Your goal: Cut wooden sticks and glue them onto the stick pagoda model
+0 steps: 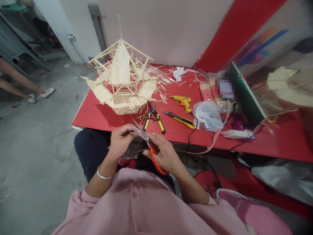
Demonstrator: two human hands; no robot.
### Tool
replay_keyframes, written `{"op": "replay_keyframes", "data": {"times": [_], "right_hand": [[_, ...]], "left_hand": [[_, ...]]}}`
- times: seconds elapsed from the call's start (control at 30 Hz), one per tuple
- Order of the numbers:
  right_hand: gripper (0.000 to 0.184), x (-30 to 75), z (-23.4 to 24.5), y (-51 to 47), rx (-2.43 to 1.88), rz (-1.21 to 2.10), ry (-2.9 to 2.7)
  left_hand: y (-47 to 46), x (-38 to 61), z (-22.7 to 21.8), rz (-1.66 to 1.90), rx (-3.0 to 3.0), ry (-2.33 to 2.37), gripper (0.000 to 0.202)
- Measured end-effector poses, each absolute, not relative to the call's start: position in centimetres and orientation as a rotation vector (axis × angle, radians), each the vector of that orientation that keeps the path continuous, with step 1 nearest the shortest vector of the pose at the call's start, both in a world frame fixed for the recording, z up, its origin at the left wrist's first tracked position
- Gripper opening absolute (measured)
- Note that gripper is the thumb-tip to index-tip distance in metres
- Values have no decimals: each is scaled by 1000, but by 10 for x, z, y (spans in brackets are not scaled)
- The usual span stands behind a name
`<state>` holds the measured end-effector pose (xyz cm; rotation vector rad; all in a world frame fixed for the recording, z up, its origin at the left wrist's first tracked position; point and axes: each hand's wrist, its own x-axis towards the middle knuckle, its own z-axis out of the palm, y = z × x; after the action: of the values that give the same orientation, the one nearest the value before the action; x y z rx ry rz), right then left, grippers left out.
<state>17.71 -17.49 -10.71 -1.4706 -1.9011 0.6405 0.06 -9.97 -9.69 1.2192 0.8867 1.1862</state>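
Observation:
Orange-handled scissors [153, 156] are in my right hand [162, 151], their blades pointing up and left, slightly apart. My left hand [121, 139] is closed near the blade tips, thumb and fingers pinched together. What it holds there, if anything, is too small or hidden to name. Both hands are above my lap at the table's front edge. Just beyond them lie yellow-and-black pliers [153, 119] with spread handles. Behind stands a pagoda-like model [122, 75] built of thin wooden sticks, its upper roof partly covered with sticks.
On the red table [90, 112] lie a yellow glue gun [183, 101], a utility knife [181, 120], a plastic bag [207, 116] and loose sticks [162, 93]. A green board [248, 93] stands at right. Cables hang over the front edge. Another person's legs [22, 80] show at left.

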Motion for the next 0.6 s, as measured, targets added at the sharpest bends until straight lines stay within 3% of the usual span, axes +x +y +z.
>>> {"op": "replay_keyframes", "data": {"times": [0.3, 0.6], "right_hand": [[51, 176, -107, -179, -1424, 766, -1829], [50, 173, -118, -183, -1433, 667, -1823]], "left_hand": [[-105, -3, -88, 1205, 1249, 1019, 12], [-107, -2, -98, 1217, 1254, 1082, 13]]}}
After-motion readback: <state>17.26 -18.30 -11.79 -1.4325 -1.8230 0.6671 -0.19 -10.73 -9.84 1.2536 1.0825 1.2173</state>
